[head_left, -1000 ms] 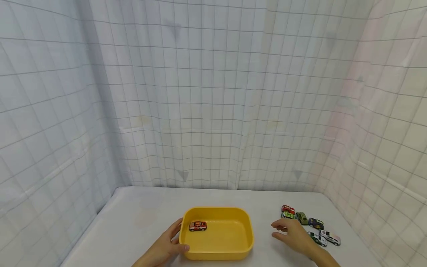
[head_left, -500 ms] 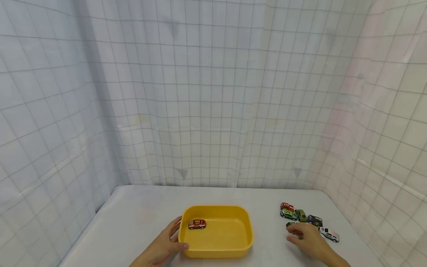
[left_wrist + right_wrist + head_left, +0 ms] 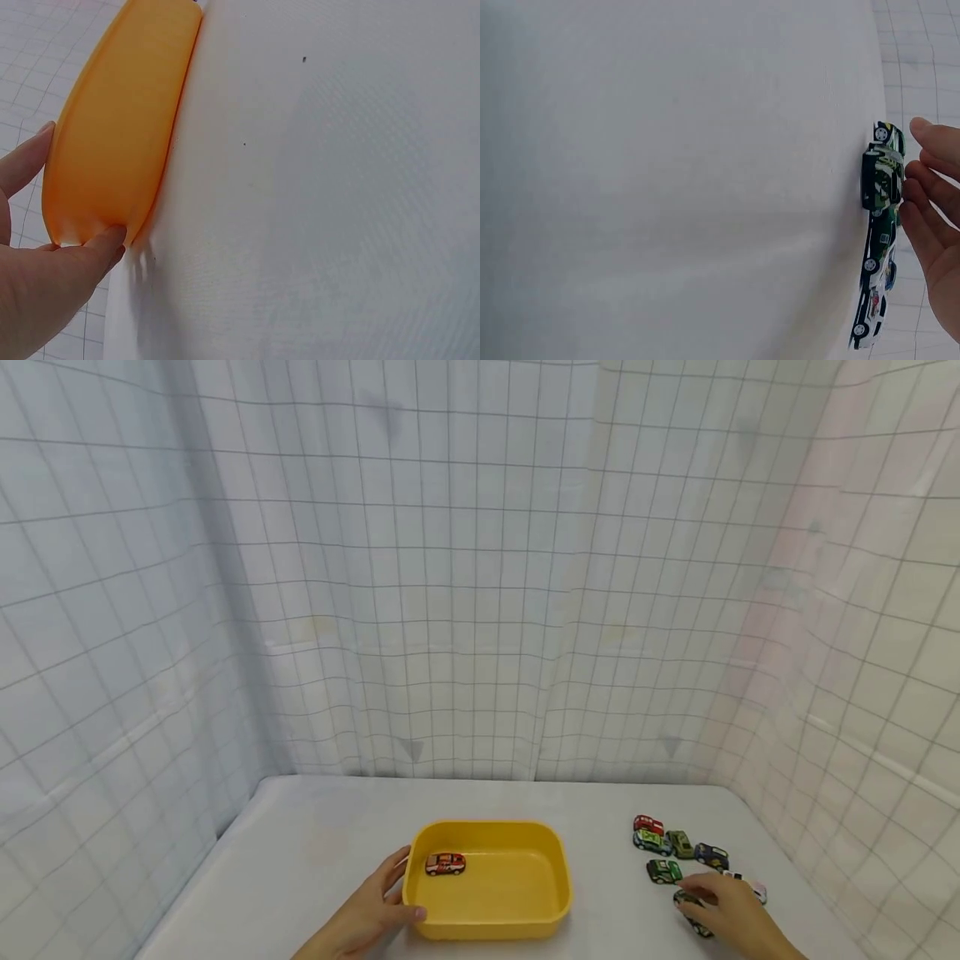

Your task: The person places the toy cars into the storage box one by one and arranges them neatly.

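A yellow tray (image 3: 487,929) stands on the white table with a red and orange toy car (image 3: 446,864) inside. My left hand (image 3: 372,906) holds its left end, thumb at the near corner and fingers along the side wall, as the left wrist view also shows. My right hand (image 3: 726,906) is low over a dark camouflage-patterned toy car (image 3: 699,927), thumb and fingertips close above its roof in the right wrist view, fingers loosely bent. A green and white toy car (image 3: 663,872) sits just beyond the fingertips. Behind the hand, a white toy car (image 3: 757,891) is partly hidden.
Farther back on the right are a red toy car (image 3: 648,824), a lime green one (image 3: 651,841), an olive one (image 3: 680,844) and a dark blue one (image 3: 711,857), close together. Gridded white curtains (image 3: 465,693) enclose the table (image 3: 315,827) at the back and sides.
My right hand moved right and toward me. The green and white car shifted left and away from me, and the camouflage car came into sight. My left hand stayed on the tray.
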Tool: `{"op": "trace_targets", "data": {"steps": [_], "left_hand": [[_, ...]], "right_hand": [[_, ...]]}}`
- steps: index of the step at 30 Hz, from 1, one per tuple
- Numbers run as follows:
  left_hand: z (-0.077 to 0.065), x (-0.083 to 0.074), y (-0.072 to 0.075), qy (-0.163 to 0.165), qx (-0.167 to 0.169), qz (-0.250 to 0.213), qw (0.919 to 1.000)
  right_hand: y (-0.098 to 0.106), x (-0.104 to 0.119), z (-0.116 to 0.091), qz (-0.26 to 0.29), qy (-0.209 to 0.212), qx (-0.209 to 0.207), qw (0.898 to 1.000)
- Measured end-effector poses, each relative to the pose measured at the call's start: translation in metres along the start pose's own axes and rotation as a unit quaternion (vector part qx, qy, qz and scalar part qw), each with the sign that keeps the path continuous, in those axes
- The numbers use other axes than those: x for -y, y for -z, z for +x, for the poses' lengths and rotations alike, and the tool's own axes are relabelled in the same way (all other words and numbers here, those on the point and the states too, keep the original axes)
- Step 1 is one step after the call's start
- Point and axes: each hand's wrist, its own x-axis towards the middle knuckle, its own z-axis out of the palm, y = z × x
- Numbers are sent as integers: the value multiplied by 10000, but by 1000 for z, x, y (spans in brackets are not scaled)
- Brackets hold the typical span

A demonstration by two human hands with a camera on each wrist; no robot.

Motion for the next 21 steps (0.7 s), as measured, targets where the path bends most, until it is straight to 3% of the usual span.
{"op": "trace_targets", "data": {"steps": [7, 14, 21], "left_hand": [[-1, 0, -2, -22, -26, -64, 10000], [1, 2, -1, -60, 2, 9, 10000], [1, 3, 0, -121, 56, -35, 9999]], "right_hand": [[-1, -12, -6, -229, -621, 24, 9978], [-6, -16, -4, -769, -689, 188, 9945], [-6, -13, -3, -574, -794, 249, 9949]]}}
